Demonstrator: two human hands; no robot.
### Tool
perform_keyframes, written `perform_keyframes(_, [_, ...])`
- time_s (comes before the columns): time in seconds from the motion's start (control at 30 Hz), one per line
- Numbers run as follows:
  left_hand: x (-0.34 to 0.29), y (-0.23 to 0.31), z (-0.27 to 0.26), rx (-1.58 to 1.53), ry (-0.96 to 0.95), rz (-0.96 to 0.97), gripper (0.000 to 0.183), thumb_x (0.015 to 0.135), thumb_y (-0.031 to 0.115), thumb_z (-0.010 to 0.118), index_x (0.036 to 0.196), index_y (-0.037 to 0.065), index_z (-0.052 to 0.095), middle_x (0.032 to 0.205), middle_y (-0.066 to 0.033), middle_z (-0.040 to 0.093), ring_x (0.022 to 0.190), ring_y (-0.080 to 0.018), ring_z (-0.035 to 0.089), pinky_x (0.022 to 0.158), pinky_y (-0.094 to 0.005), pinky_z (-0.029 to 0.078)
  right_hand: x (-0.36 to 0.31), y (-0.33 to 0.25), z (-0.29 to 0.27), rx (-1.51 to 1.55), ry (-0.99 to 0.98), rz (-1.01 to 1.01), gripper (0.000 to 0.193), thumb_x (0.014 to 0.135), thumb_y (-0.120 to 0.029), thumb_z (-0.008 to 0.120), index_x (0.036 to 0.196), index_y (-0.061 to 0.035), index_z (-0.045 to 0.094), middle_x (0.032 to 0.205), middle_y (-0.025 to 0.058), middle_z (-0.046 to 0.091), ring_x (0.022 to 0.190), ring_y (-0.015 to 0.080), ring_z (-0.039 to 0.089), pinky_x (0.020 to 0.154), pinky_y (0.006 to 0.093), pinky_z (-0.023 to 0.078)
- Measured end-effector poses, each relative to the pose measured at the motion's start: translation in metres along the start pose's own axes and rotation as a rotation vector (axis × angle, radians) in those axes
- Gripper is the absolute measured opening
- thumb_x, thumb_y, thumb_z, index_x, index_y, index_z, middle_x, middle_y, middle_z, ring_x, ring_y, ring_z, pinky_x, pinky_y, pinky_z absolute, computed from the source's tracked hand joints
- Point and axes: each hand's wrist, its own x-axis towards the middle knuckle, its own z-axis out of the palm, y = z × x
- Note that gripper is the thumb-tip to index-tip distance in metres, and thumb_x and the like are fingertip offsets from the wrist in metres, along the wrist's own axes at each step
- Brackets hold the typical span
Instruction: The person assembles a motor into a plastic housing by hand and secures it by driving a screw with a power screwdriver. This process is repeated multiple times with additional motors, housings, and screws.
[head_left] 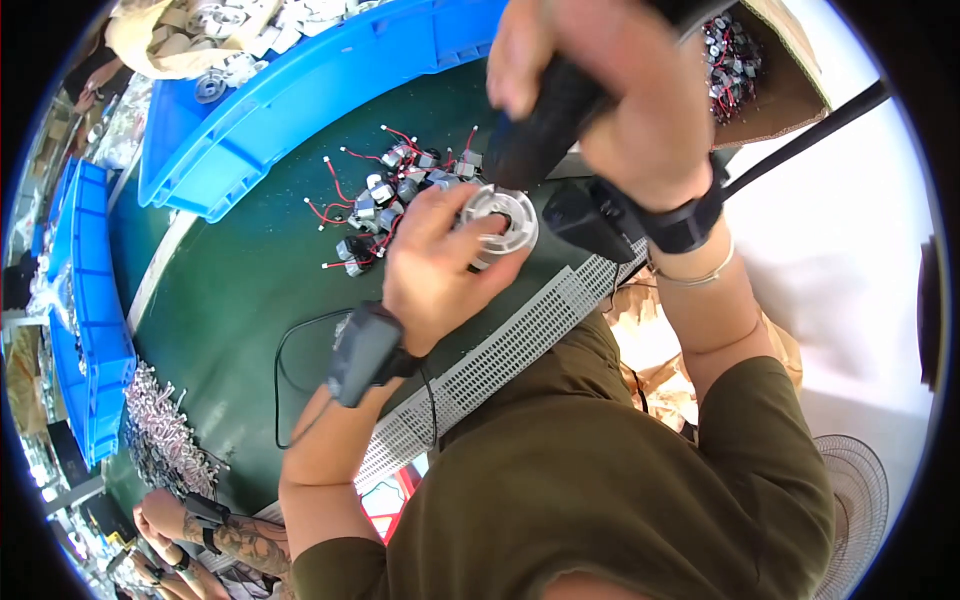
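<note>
Part (519, 213), round and pale, middle of frame — your left hand (430, 272) half curled round it. Right hand (645, 115) wrapped round black tool (545, 132), just above. If part tilts, tool could slip — poke left hand.

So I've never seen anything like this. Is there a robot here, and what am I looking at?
No robot: these are a person's bare hands, seen from above through a wide fisheye camera worn on the head, so straight edges look bent. The left hand holds a whitish round part. The right hand, blurred, grips a dark handheld tool, its end close to that part; I can't tell whether they touch. On the green tabletop lie small grey motor-like parts with red wires, near a blue plastic bin.
</note>
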Motion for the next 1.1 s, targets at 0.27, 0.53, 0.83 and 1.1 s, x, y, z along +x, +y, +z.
perform_keyframes(0.27, [-0.040, -0.107, -0.179, 0.653, -0.040, -0.583, 0.023, 0.078, 0.019, 0.070, 0.090, -0.001, 0.065, 0.089, -0.0174, 0.067, 0.081, -0.0309, 0.065, 0.075, -0.0367, 0.049, 0.034, -0.002, -0.016, -0.616, 0.157, -0.177, 0.020, 0.082, -0.018, 0.070, 0.081, -0.0011, 0.060, 0.065, 0.0010, 0.057, 0.059, 0.0078, 0.053, 0.054, 0.0214, 0.042])
perform_keyframes(0.53, [0.050, -0.074, -0.079, 0.552, 0.053, -0.099, 0.020, 0.083, 0.018, 0.065, 0.096, 0.003, 0.065, 0.091, -0.0154, 0.066, 0.085, -0.0334, 0.062, 0.078, -0.0400, 0.049, 0.030, 0.017, -0.028, -0.533, 0.156, -0.171, 0.018, 0.080, -0.012, 0.072, 0.083, -0.0023, 0.057, 0.068, 0.0009, 0.058, 0.059, 0.0071, 0.054, 0.053, 0.0209, 0.042])
perform_keyframes(0.83, [0.080, -0.093, -0.045, 0.016, -0.387, -0.419, 0.010, 0.082, 0.012, 0.063, 0.085, 0.004, 0.067, 0.073, -0.0132, 0.064, 0.063, -0.0230, 0.062, 0.059, -0.0316, 0.047, 0.026, 0.025, -0.021, -0.294, 0.281, -0.254, 0.060, 0.077, -0.019, 0.076, 0.121, 0.0033, 0.042, 0.107, 0.0096, 0.052, 0.093, 0.0115, 0.052, 0.078, 0.0257, 0.044])
perform_keyframes(1.1, [0.102, -0.047, -0.088, -0.186, -0.163, -0.300, 0.008, 0.085, 0.007, 0.065, 0.086, -0.001, 0.067, 0.074, -0.0060, 0.066, 0.067, -0.0094, 0.058, 0.062, -0.0234, 0.046, -0.007, 0.057, -0.030, -0.839, -0.103, -0.089, 0.038, 0.078, -0.015, 0.073, 0.111, -0.0035, 0.057, 0.097, 0.0083, 0.059, 0.073, 0.0121, 0.057, 0.065, 0.0236, 0.048])
